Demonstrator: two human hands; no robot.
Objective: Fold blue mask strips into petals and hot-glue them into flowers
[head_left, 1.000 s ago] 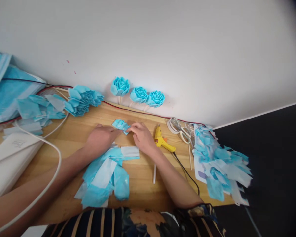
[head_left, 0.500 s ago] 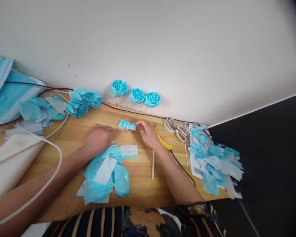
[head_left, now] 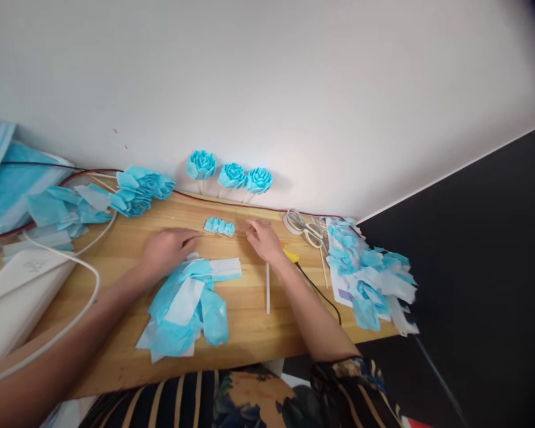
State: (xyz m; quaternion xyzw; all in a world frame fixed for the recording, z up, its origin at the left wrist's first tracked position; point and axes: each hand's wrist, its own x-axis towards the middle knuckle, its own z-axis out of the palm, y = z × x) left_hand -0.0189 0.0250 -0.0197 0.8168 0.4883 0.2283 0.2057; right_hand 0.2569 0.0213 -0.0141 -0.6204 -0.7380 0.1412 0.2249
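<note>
A short row of folded light-blue petals lies on the wooden table between my hands. To its left, my left hand hovers slightly blurred, fingers stretched toward it and holding nothing visible. My right hand is just right of the petals, fingers loosely bent and slightly apart, not touching them. Partly behind that hand and wrist is a yellow glue gun with a black cord. Below it lies a white glue stick. A pile of blue and white fabric pieces rests close to my left forearm.
Three blue fabric flowers on sticks lean against the wall. More flowers lie left. Scissors sit on a tape roll at right, near a heap of blue scraps. A white cable loops over a white box.
My right hand has drawn away from the petals' right end, leaving a small gap. The left hand has drawn slightly left. The camera view has shifted, moving the whole scene a little left.
</note>
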